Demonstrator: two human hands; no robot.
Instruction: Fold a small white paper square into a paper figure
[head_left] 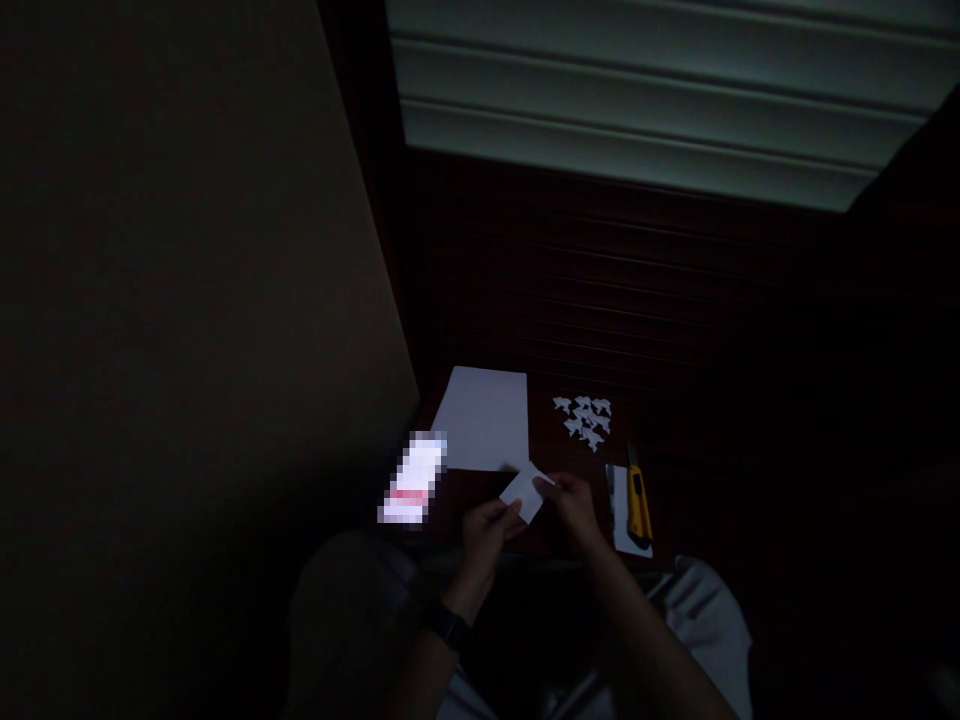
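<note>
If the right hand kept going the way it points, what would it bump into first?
Probably the big white sheet, lying just beyond the small paper that the right hand pinches together with the left hand. The dark picture makes depth hard to judge.

Both forearms come in from the bottom edge and converge in front of the body. Left hand [486, 528] and right hand [576, 506] sit near each other, fingers pinched closed, right slightly higher.
</note>
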